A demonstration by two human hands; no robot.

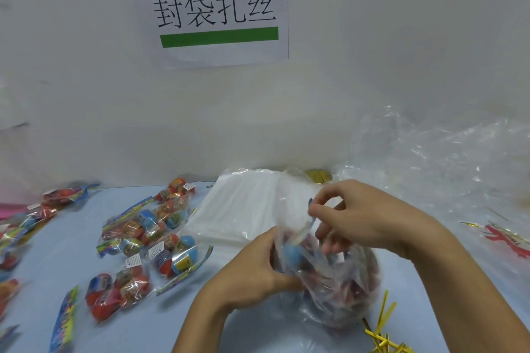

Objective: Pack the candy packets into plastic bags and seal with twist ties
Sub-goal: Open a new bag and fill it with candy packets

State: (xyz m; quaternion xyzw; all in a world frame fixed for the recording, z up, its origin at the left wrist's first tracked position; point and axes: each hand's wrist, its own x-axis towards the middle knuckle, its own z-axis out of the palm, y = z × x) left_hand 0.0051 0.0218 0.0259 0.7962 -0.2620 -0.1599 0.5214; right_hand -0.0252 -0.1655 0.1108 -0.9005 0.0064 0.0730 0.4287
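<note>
glossy crinkled clear plastic bag [329, 289], shiny gold foil twist ties [384, 344], glossy candy packets [149, 232], matt paper sign [218, 17], smooth blue tabletop [71, 252]

Left hand [252, 272] at lower centre of the frame, fingers curled and gripping, forearm rising from the bottom edge, right hand [358, 218] right of centre, fingers [318, 210] pinching, forearm slanting to lower right

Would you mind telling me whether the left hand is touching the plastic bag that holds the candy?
Touching. The head view shows the left hand gripping the side of the plastic bag, its fingers pressed into the film.
</note>
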